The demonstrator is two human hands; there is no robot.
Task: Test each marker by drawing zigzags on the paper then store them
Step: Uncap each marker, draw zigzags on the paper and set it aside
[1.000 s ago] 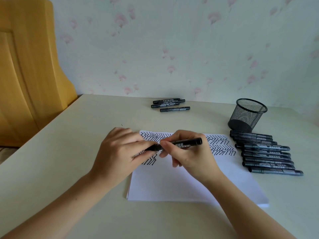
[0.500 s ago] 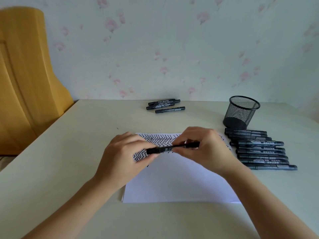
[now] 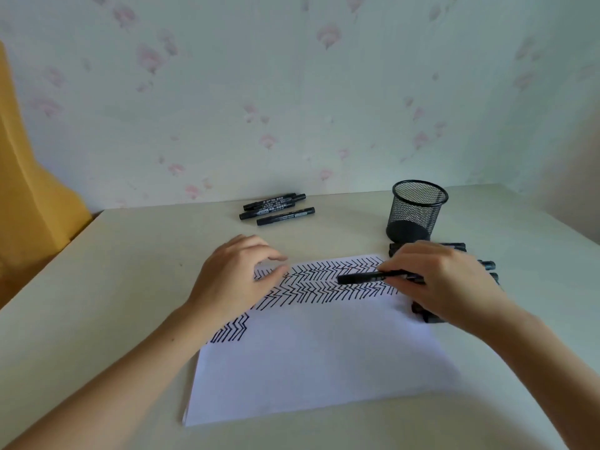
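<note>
A white sheet of paper (image 3: 324,358) lies in front of me, its top part filled with rows of black zigzags. My right hand (image 3: 444,280) grips a black marker (image 3: 367,277) level above the zigzags, its free end pointing left. My left hand (image 3: 237,277) hovers over the sheet's top left corner with fingers relaxed and holds nothing. A row of black markers (image 3: 454,246) lies to the right of the sheet, mostly hidden behind my right hand. Three more markers (image 3: 276,207) lie at the back of the table.
A black mesh pen cup (image 3: 415,211) stands upright at the back right, just behind the row of markers. A yellow wooden panel (image 3: 29,203) rises at the left edge. The cream table (image 3: 113,287) meets a flowered wall behind.
Both hands held the marker over the paper's middle before. Now my left hand has let go and my right hand has carried the marker to the right.
</note>
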